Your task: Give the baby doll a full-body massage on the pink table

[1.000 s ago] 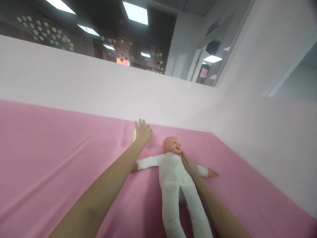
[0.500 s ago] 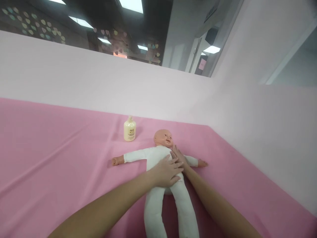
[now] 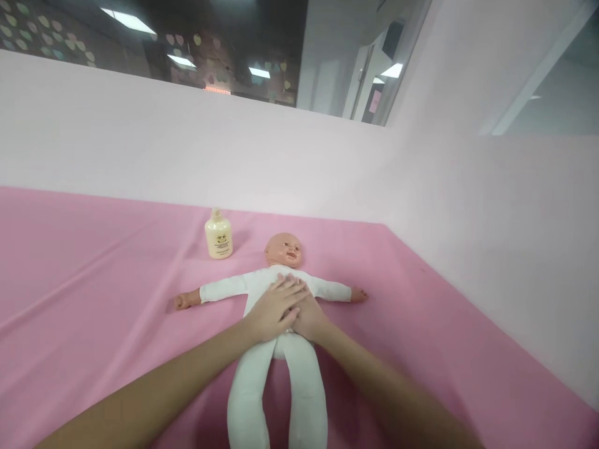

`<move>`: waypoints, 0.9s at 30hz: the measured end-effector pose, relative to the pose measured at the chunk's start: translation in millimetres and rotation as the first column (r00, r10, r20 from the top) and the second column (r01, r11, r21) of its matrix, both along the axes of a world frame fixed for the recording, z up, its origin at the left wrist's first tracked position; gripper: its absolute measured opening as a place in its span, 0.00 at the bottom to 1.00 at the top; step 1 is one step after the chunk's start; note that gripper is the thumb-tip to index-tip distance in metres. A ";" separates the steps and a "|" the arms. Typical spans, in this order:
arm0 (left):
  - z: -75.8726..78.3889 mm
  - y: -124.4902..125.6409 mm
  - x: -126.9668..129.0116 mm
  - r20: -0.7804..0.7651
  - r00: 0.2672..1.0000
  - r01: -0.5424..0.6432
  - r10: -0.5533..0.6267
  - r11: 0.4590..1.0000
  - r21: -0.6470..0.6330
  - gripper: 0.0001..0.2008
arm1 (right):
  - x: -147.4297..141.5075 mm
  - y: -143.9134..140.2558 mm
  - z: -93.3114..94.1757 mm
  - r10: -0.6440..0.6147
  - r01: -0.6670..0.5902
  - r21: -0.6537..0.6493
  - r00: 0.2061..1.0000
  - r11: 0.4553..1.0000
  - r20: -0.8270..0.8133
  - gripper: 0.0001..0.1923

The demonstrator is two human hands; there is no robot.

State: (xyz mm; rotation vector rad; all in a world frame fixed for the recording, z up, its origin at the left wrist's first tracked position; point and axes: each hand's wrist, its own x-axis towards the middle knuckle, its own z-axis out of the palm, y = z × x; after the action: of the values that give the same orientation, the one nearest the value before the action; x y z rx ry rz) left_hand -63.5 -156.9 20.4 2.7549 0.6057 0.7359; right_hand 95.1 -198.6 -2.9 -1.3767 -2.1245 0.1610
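Observation:
A baby doll (image 3: 257, 293) with a white cloth body and a bare plastic head lies on its back, arms stretched out to both sides. My left hand (image 3: 274, 312) rests on its chest and belly, fingers extended and partly over my other hand. Beneath and beside it, my right hand (image 3: 309, 315) lies flat on the doll's torso, fingers pointing toward the head; some of its fingers are covered. Neither hand grips anything. To the left of the doll's head a cream pump bottle (image 3: 218, 237) stands upright.
The doll and bottle are on a pink padded surface (image 3: 93, 262) with some creases. A white wall (image 3: 187, 143) rises along the back and another on the right. Above the back wall is a dark window (image 3: 262, 37) with ceiling lights and heart shapes.
My right hand has moved from the doll's side onto the middle of its torso, and my left hand now overlaps it higher on the chest. The view has shifted slightly right.

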 end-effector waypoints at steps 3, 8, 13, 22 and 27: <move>-6.3 2.9 2.4 0.026 0.971 -0.237 0.239 0.969 -0.062 0.28 | -6.9 -5.7 7.0 -0.172 0.175 -0.147 0.984 0.974 0.037 0.35; -16.2 3.9 3.4 0.033 0.905 -0.418 0.424 0.902 -0.106 0.30 | -22.5 -15.4 10.2 -0.291 0.302 -0.197 0.953 0.933 0.085 0.36; -14.5 -1.3 -1.6 0.085 0.945 -0.310 0.316 0.947 -0.081 0.28 | -24.8 -14.6 17.7 -0.086 0.105 -0.135 0.987 0.985 0.138 0.38; 3.0 -6.2 -4.3 0.052 0.979 -0.190 0.198 0.973 -0.130 0.24 | -1.1 -6.6 29.0 0.120 -0.128 -0.140 0.991 0.982 -0.067 0.30; 1.9 6.6 -13.4 0.075 0.986 -0.135 0.147 0.980 -0.149 0.23 | 4.0 -7.4 28.2 0.131 -0.153 -0.094 0.969 0.984 -0.211 0.21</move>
State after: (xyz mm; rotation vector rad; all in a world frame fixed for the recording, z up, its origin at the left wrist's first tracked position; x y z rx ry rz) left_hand -76.9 -150.3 22.2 2.5558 0.8092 0.8029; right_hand 99.1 -206.0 25.4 -1.2107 -2.0656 0.4630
